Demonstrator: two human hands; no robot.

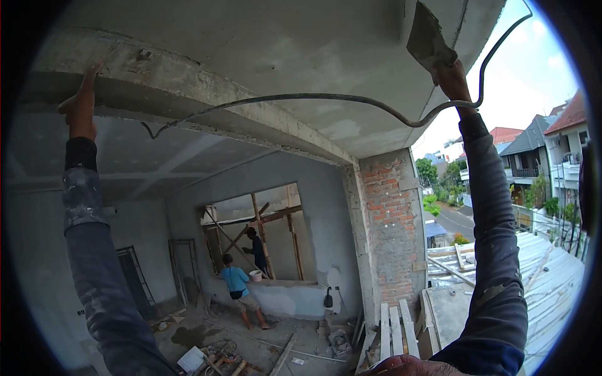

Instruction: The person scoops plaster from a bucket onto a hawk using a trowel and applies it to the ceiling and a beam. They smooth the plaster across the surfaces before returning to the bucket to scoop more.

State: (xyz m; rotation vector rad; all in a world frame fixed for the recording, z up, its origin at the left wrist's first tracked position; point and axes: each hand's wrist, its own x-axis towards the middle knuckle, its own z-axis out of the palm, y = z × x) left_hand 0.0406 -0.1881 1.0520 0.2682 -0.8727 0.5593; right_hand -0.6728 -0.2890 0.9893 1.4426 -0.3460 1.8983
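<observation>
My left hand (81,109) is raised at the upper left, its open fingers against the concrete beam (219,94), with nothing held. High on the right, my right hand (450,74) is closed on a flat trowel (426,39), whose broad blade lies close to the grey ceiling (301,44). Whether the blade touches the ceiling cannot be told. A dark bent cable (338,96) hangs across the view and passes by my right wrist.
Two people, one in a blue shirt (234,279), are at a wall opening below. Wood and rubble (219,357) lie on the floor. Planks (396,329) stand near a brick pillar (390,225). Metal roofing (552,294) and houses are outside at right.
</observation>
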